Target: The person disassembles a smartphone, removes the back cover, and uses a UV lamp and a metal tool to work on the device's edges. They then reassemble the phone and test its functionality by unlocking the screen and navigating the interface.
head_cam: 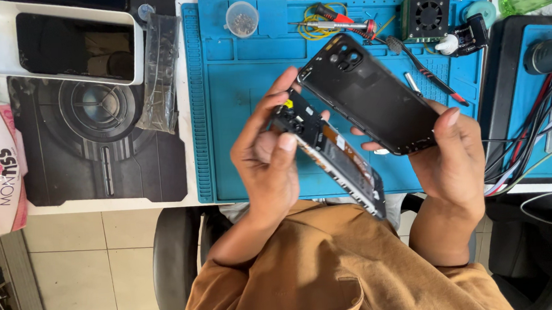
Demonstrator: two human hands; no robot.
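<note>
Black mat with a round speaker pattern [92,122] sits far left on the table [192,200], a white tray [54,41] above it; next comes the blue work mat [245,79]; over it I see my left hand [269,155] closed around the opened phone body [330,148], whose long axis slants from upper left down to lower right, camera end uppermost; just right of it my right hand [451,162] pinches the lower end of the black back cover [369,93], slanting the same way, camera holes toward the upper left; a screwdriver [338,22] and small fan [426,16] lie beyond.
</note>
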